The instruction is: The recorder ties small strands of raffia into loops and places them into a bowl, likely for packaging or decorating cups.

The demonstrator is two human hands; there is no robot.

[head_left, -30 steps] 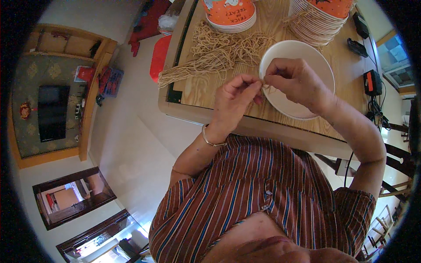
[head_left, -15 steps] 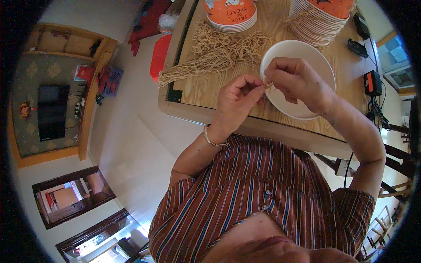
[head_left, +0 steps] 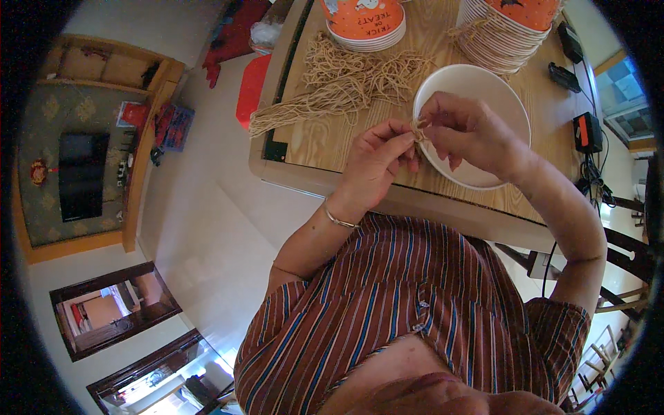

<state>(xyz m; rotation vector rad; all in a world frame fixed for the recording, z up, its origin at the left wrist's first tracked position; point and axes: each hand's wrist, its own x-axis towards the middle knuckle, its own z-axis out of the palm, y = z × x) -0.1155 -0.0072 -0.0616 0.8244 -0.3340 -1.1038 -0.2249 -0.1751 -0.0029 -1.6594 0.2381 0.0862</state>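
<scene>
At the left rim of a white paper bucket (head_left: 513, 114), my two hands meet over a short piece of tan twine (head_left: 418, 131). My left hand (head_left: 380, 152) pinches it between thumb and fingers, just outside the rim. From the right, my right hand (head_left: 467, 131) reaches across the bucket's mouth, its thumb and fingers closed on the same twine. How the twine joins the bucket is hidden by my fingers. Beyond my left hand lies a loose bundle of tan twine (head_left: 353, 83), tangled at its far end and straight toward the table's left edge.
A short stack of orange printed buckets (head_left: 365, 24) stands at the back, and a taller stack (head_left: 503, 38) is to its right. Black adapters (head_left: 588, 131) with cables lie along the table's right edge. A red stool (head_left: 252, 91) is beside the wooden table (head_left: 311, 149).
Both hands stay at the rim while their fingers shift on the twine. A small loop of it now shows between the fingertips. The bucket has moved very slightly.
</scene>
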